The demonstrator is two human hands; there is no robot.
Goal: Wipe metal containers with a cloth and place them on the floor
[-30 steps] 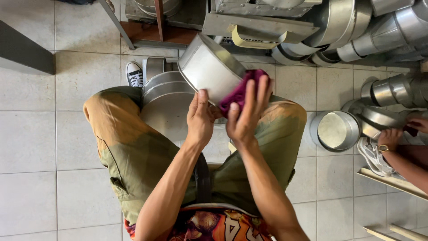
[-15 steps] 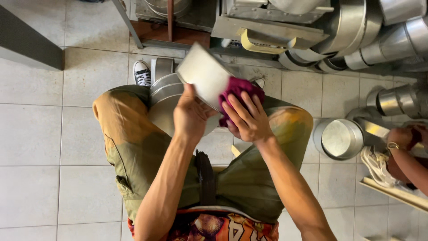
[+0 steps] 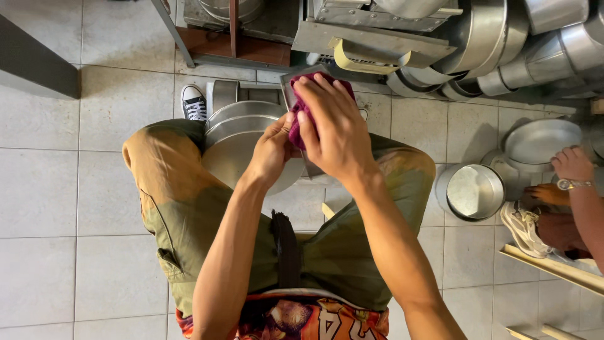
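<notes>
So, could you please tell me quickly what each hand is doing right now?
Left hand: closed on the round metal pan, steadying it.
Right hand: fingers pressing a magenta cloth against the pan.

Magenta cloth [image 3: 301, 119], silver-grey metal pans [image 3: 242, 135], olive-tan trousers [image 3: 182, 208], black-and-white sneaker [image 3: 194, 102], pale grey floor tiles [image 3: 69, 208]

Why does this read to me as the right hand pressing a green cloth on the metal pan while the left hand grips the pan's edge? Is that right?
One detail is off: the cloth is dark magenta, not green. The head view shows the right hand pressing it on the metal pan while the left hand grips the pan's edge.
</notes>
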